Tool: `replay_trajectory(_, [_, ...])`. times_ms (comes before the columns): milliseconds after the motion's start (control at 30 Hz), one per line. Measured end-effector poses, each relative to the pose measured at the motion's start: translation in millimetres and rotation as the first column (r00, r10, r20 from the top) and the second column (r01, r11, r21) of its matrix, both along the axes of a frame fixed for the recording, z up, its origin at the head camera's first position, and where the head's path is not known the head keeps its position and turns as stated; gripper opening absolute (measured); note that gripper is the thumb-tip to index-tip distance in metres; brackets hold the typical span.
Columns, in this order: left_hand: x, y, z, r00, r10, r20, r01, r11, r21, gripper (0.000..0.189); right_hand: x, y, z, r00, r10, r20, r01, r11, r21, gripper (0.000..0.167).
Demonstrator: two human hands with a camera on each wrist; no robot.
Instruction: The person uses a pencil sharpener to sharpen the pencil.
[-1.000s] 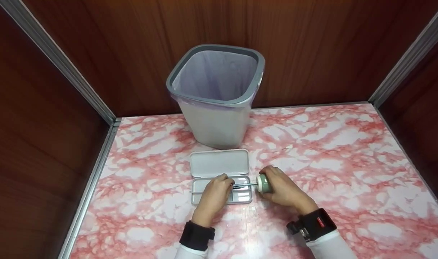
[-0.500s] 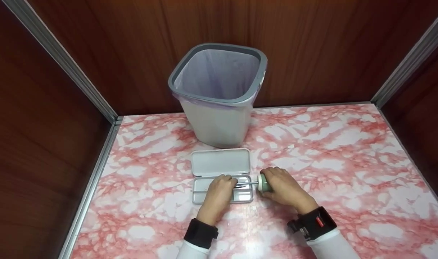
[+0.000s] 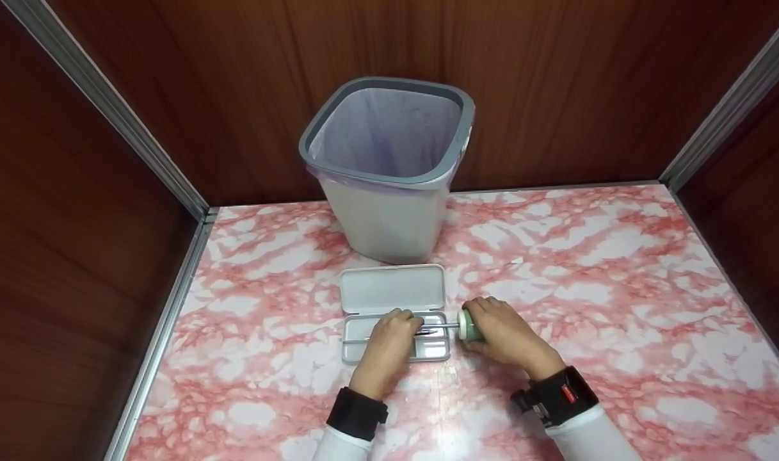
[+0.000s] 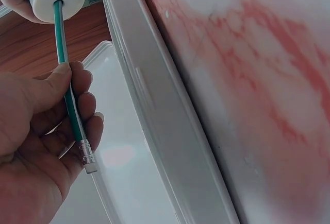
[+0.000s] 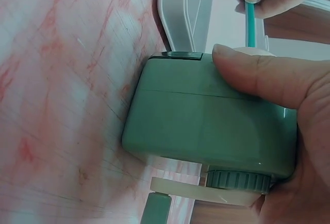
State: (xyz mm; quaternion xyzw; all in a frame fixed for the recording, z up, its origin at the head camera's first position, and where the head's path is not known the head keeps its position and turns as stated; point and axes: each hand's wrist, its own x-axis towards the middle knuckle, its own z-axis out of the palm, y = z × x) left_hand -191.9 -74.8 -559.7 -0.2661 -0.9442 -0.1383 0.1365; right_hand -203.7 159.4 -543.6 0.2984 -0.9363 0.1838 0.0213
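In the left wrist view, my left hand (image 3: 392,346) pinches a green pencil (image 4: 73,103) between thumb and fingers, its eraser end toward the palm. The pencil's other end goes into the hole in the round white front of a green crank pencil sharpener (image 5: 206,118). Gripping the sharpener's body is my right hand (image 3: 507,336), thumb across its top in the right wrist view. The sharpener's pale crank arm (image 5: 206,192) and green knob (image 5: 156,208) show below. Beneath my left hand lies an opened pale pencil case (image 3: 392,289), partly hidden by it.
A bin (image 3: 389,221) with a grey rim and a purple liner stands behind the pencil case. Dark wood panels (image 3: 248,102) close in the back and sides of the red-and-white marbled table (image 3: 587,256). Slim items lie in the case.
My left hand has shifted slightly right with the pencil, toward the sharpener, within the first half second. Both hands look nearly still since then.
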Motion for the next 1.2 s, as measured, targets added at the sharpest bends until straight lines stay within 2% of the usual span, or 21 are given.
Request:
replay_trajectory(400, [-2.9, -0.6, 3.5, 0.999, -0.046, -0.026, 0.046, 0.999, -0.011, 0.014, -1.0, 1.7, 1.1, 1.0, 0.009, 0.025, -0.009, 1.0, 0.014, 0.059])
replay_trajectory(867, [-4.5, 6.3, 7.7, 0.998, -0.055, 0.017, 0.056, 0.998, -0.017, 0.017, -0.5, 1.8, 5.4, 0.999, -0.007, 0.051, 0.005, 0.999, 0.032, 0.065])
replay_trajectory(1200, [-5.8, 9.2, 7.4, 0.998, -0.069, 0.007, 0.069, 0.997, -0.022, 0.013, -1.0, -2.0, 8.4, 0.999, 0.043, -0.007, -0.042, 0.995, 0.092, 0.058])
